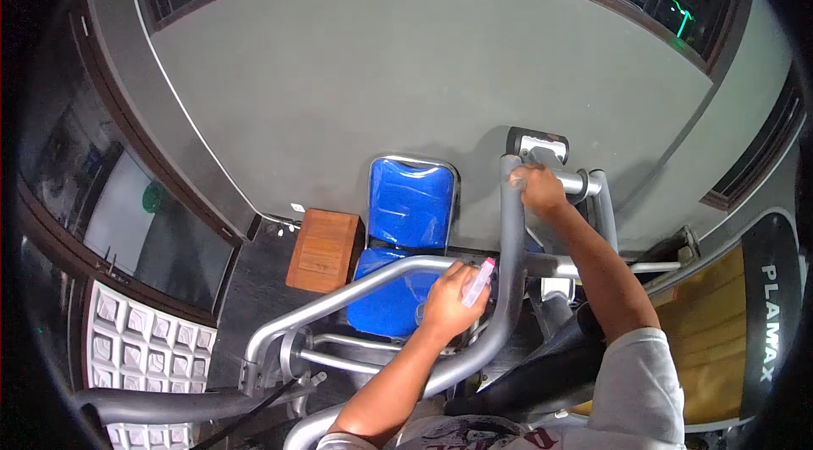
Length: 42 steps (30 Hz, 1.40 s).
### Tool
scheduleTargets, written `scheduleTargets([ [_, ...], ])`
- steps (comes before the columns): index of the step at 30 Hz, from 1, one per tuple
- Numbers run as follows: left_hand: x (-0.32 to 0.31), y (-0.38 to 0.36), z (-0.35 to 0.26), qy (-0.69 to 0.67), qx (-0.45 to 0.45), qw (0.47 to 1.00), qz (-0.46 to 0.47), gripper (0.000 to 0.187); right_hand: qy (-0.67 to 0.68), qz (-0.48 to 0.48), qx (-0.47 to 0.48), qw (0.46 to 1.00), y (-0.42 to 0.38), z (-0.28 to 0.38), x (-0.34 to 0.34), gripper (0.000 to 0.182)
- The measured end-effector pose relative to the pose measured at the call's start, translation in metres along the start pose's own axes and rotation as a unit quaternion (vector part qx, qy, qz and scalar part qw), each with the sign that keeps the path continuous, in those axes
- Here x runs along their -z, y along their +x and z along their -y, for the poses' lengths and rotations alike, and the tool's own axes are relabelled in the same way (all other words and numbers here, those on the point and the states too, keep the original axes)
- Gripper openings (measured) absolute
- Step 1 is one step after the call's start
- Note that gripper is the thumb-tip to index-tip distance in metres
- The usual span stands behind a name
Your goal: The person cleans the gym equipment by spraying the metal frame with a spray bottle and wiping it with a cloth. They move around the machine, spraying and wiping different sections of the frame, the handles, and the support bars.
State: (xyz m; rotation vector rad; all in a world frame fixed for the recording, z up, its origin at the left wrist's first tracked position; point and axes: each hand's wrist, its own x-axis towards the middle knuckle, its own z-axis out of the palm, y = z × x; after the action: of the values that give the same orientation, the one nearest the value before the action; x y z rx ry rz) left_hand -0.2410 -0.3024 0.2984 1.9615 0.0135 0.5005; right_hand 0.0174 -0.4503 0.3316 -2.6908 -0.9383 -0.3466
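My left hand (449,308) is closed around a small translucent bottle (478,285) with a pink top, tilted up and to the right. It is in front of the blue chair seat and beside the curved grey bar of an exercise machine. Higher up, my right hand (539,189) has its fingers wrapped at the upper end of the thick grey bar (511,234). My palm and forearm hide part of that grip. Just behind the right hand is a black and white machine part (542,146).
A blue padded chair (411,204) stands against the grey wall (423,69), with a brown wooden box (323,251) at its left. Silver tubes (339,296) of the machine cross in front. White panels (148,340) are at lower left. A yellow and black PLAMAX panel (724,323) rises at right.
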Motion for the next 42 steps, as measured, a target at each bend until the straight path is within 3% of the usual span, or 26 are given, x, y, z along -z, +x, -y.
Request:
scheduleTargets([
  [2,0.002,-0.004,0.000,0.004,0.004,1.000,0.002,0.018,0.010,0.017,-0.010,1.000,-0.007,-0.013,-0.012,0.022],
  [5,-0.003,-0.003,0.001,-0.002,-0.007,1.000,0.005,0.020,0.097,0.034,0.161,0.982,-0.050,-0.027,-0.021,0.026],
  [8,-0.008,-0.005,-0.001,-0.009,-0.058,0.998,-0.002,0.014,0.030,0.115,0.164,0.979,-0.092,0.037,0.039,0.028],
  [11,-0.014,-0.002,0.004,0.007,-0.081,0.997,0.011,0.014,-0.021,0.107,0.124,0.986,-0.070,0.015,0.026,0.027],
  [14,-0.015,-0.002,0.009,0.029,-0.113,0.993,0.003,0.013,0.029,0.068,0.063,0.995,-0.026,-0.006,0.009,0.026],
  [17,-0.006,-0.002,0.000,0.029,-0.089,0.996,0.001,0.011,-0.026,0.011,0.000,1.000,0.003,-0.013,-0.006,0.026],
  [20,0.000,-0.001,-0.008,0.046,-0.054,0.997,0.021,0.015,-0.028,-0.041,0.001,0.999,0.006,-0.016,-0.017,0.028],
  [23,-0.002,-0.001,-0.008,0.006,-0.045,0.999,-0.004,0.010,0.028,0.006,0.044,0.999,-0.019,-0.019,-0.010,0.027],
  [25,-0.004,-0.001,-0.005,-0.002,-0.035,0.999,-0.010,0.009,0.122,0.103,0.004,0.987,-0.052,0.015,0.030,0.023],
  [28,-0.010,-0.001,0.002,0.006,-0.036,0.999,-0.009,0.010,0.146,0.091,0.123,0.977,-0.091,0.014,0.035,0.022],
  [31,-0.011,0.002,0.004,0.020,-0.060,0.998,-0.006,0.010,0.134,0.111,0.064,0.983,-0.080,0.014,0.030,0.022],
  [35,-0.014,0.002,0.004,0.019,-0.087,0.996,-0.016,0.008,0.024,-0.009,0.039,0.999,-0.021,-0.009,0.001,0.021],
  [36,-0.015,0.001,0.004,0.007,-0.063,0.998,-0.017,0.007,-0.035,0.022,0.024,0.999,-0.003,-0.008,0.003,0.025],
  [39,-0.008,0.001,-0.002,0.015,-0.049,0.999,-0.011,0.008,-0.034,-0.002,-0.037,0.999,0.010,-0.001,-0.008,0.025],
  [42,-0.005,0.002,-0.002,0.001,-0.033,0.999,-0.023,0.009,0.032,0.104,-0.068,0.992,-0.028,0.014,0.015,0.026],
])
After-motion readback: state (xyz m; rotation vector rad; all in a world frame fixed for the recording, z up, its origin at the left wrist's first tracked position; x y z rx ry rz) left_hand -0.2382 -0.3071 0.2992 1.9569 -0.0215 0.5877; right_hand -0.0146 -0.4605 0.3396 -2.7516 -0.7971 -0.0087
